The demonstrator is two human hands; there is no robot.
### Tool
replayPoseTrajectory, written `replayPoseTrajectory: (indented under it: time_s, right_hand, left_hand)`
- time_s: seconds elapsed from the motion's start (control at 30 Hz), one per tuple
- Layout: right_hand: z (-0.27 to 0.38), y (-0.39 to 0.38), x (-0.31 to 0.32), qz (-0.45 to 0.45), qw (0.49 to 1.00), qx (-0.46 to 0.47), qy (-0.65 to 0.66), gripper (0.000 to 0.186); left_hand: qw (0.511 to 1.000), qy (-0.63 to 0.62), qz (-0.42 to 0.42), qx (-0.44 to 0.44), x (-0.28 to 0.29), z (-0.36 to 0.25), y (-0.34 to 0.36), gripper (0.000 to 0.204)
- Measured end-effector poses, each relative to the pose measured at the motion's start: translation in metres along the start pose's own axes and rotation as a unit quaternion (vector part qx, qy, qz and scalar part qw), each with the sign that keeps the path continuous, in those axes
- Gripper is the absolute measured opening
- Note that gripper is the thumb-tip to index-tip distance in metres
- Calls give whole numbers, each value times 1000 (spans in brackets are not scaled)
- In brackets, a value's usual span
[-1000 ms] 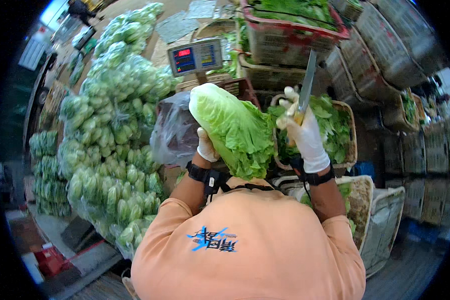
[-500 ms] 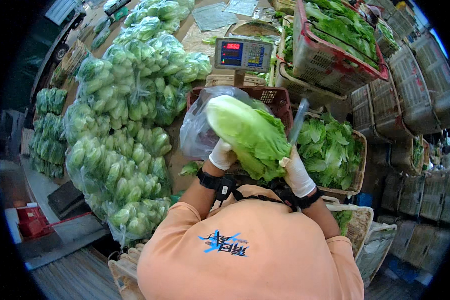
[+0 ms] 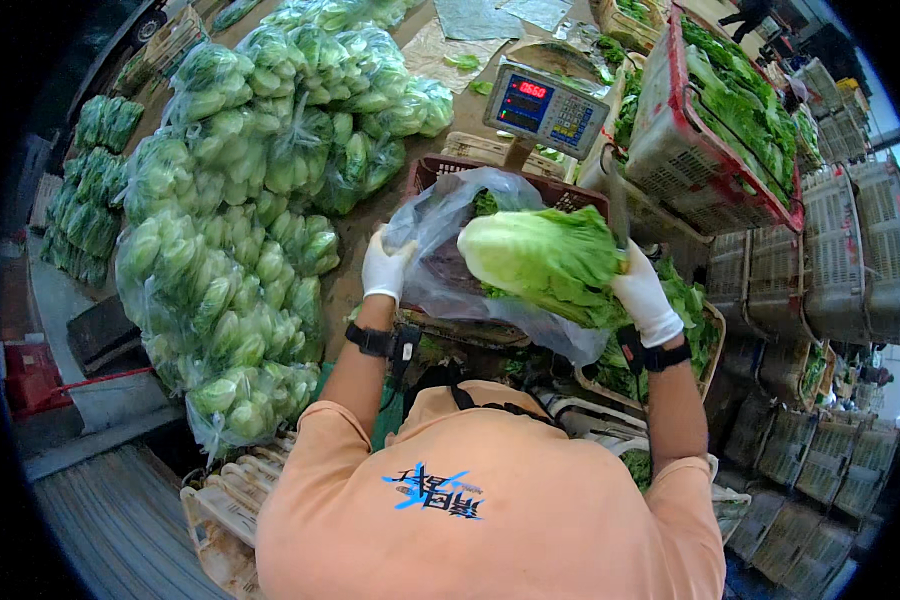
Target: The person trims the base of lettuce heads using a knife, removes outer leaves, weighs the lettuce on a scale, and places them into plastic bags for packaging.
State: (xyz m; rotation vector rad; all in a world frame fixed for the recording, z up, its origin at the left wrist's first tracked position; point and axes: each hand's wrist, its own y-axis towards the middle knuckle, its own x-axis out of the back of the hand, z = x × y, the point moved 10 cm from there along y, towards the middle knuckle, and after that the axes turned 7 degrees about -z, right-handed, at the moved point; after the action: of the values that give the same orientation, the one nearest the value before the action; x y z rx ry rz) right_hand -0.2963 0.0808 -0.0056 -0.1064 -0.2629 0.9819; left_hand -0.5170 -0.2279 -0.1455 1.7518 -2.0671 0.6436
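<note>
My left hand (image 3: 385, 266), in a white glove, is closed on the left rim of a clear plastic bag (image 3: 432, 230). The bag lies spread in a dark red crate (image 3: 580, 200) below the scale. A long green head of lettuce (image 3: 540, 255) is held sideways over the bag, its pale base pointing left. My right hand (image 3: 650, 300), also gloved, is closed at the leafy end. A narrow knife blade (image 3: 619, 205) sticks up from that same hand; its handle is hidden.
A scale display (image 3: 546, 108) stands behind the crate. Bagged lettuces (image 3: 260, 210) are heaped at the left. A red-rimmed crate of greens (image 3: 715, 130) rises at the right, before stacked crates (image 3: 830, 240). Loose leaves fill a low crate (image 3: 715, 360) beside my right wrist.
My left hand has let go of the lettuce, moved left and taken the bag's rim. The bag is spread wider. My right hand has moved right with the lettuce, now more level.
</note>
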Motion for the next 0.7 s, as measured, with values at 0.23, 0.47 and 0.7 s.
replayPoseTrajectory:
  time_s: [0.23, 0.47, 0.7]
  right_hand:
    - [-29, 85, -99, 33, 925, 152, -346, 41]
    - [-156, 133, -99, -79, 895, 107, -426, 45]
    - [-84, 37, -57, -13, 949, 50, -311, 35]
  left_hand:
    - [866, -482, 47, 128, -21, -33, 1, 22]
    - [763, -621, 139, 118, -14, -73, -34, 37]
    - [898, -424, 99, 68, 6, -59, -22, 42]
